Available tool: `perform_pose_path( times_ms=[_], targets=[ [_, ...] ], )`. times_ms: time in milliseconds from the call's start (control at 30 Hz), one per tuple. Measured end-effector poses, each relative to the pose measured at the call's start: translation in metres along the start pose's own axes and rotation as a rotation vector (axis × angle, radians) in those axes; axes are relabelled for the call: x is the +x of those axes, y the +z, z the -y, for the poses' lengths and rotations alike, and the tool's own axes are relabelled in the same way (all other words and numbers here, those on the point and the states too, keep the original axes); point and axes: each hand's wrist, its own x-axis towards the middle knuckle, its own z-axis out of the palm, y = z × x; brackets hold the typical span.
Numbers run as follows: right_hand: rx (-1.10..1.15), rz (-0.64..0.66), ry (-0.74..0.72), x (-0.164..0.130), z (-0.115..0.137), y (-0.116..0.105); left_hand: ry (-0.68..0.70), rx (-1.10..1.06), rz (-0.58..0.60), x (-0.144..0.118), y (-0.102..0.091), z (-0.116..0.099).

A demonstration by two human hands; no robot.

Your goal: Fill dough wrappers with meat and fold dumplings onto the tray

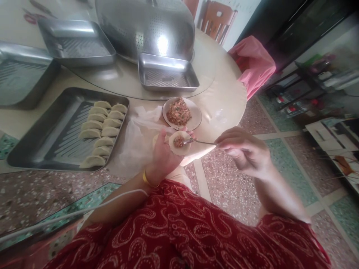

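A round dumpling wrapper (183, 151) lies on my left hand (165, 157), whose thumb and fingers cradle it from below and the side. A small mound of meat filling (178, 141) sits on the wrapper. My right hand (242, 149) grips the handle of a metal spoon (203, 142), and the spoon's tip touches the filling. Just beyond my left hand stands a white plate (195, 116) with a heap of meat filling (178, 111). To the left, folded dumplings (102, 142) lie in two columns in a large metal tray (61, 149).
Crumpled translucent plastic (137, 134) lies between tray and plate. A smaller metal tray (168, 84) and a large perforated metal dome (146, 30) stand behind. More trays (78, 45) are at the back left. A pink cloth (252, 61) hangs over a chair beyond the table edge.
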Motion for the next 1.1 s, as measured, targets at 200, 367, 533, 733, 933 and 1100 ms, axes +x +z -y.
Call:
perform_pose_path(
  times_ms=[200,367,533,733,933,1100],
  targets=[
    [0.003,-0.009,-0.004,-0.004,0.002,0.004,0.022,0.014,-0.039,0.001,0.001,0.000],
    [-0.009,-0.036,0.005,-0.006,0.000,0.005,0.023,0.021,-0.035,0.002,0.000,0.002],
    [-0.049,-0.068,-0.105,-0.008,-0.003,0.008,0.001,0.014,-0.034,0.002,0.000,0.003],
    [-0.093,-0.005,-0.153,-0.013,-0.006,0.014,0.010,0.008,-0.051,0.001,0.002,0.001],
    [-0.091,-0.042,-0.163,-0.012,-0.008,0.009,0.007,0.024,-0.066,0.001,0.002,0.001],
    [-0.088,-0.020,-0.162,-0.012,-0.011,0.011,0.010,0.041,-0.029,0.001,0.002,0.001]
  ],
)
